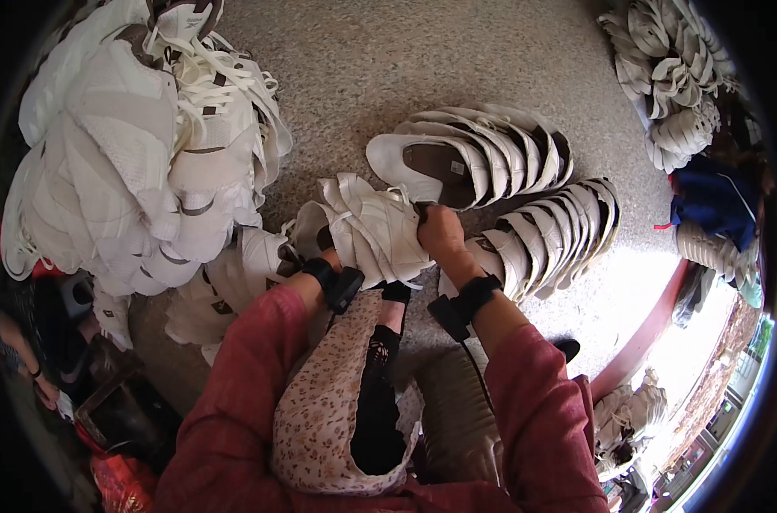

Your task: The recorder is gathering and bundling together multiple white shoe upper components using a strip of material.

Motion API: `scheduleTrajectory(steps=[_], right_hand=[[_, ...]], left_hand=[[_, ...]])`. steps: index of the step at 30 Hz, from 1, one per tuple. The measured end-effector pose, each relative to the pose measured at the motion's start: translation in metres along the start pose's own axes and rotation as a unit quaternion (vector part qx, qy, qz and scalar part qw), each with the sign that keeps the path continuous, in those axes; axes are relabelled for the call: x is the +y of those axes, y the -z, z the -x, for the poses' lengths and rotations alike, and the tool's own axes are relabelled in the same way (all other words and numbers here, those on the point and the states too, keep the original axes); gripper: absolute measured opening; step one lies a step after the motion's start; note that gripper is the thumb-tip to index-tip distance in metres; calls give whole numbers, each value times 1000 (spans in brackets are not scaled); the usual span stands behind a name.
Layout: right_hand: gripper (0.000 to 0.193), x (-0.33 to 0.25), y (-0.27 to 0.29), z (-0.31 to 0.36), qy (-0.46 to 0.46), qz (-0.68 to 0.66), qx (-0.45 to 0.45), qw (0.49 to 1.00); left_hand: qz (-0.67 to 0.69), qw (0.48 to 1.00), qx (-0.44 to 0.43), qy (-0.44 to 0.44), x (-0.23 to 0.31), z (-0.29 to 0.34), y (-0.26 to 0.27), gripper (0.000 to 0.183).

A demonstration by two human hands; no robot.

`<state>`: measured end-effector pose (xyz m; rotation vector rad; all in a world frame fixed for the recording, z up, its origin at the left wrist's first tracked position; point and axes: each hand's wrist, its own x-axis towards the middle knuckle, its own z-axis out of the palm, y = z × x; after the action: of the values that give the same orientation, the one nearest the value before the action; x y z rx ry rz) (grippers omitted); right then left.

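Head view: right hand [442, 232] pinches shoe uppers [371, 229]; left hand [329, 257] mostly hidden, grip unclear.

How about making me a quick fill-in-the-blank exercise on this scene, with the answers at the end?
1. The right hand grips the stack of white shoe uppers at its ____ side.
2. The straps around both wrists are ____ in colour.
3. Near the right hand, ____ fanned rows of uppers lie on the speckled floor.
4. The big pile of uppers stands toward the ____ edge of the picture.

Missing words: right; black; two; left.
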<state>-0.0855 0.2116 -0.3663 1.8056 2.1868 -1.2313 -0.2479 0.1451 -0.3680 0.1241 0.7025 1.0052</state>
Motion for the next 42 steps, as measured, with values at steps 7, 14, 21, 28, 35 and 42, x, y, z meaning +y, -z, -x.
scheduleTrajectory(steps=[7, 14, 21, 28, 35, 42], right_hand=[[23, 19, -2, 1, -9, -64, -33, 997], [21, 7, -8, -2, -42, -24, -7, 999], [22, -6, -5, 3, -89, -57, 29, 994], [21, 15, -8, -2, -57, -81, -6, 995], [17, 15, 9, 13, -92, -455, 157, 872], [13, 2, 58, 26, -133, -539, 124, 822]], left_hand=[[-12, 1000, -3, 16, 1, -2, 1, 40], [-28, 999, 5, 31, -3, -2, 5, 42], [-41, 998, 16, 43, 2, 0, 12, 43], [-52, 997, 15, 54, 1, -6, 11, 45], [-62, 996, 11, 66, 0, 12, 19, 47], [-123, 991, 10, 43, -7, 13, 30, 48]])
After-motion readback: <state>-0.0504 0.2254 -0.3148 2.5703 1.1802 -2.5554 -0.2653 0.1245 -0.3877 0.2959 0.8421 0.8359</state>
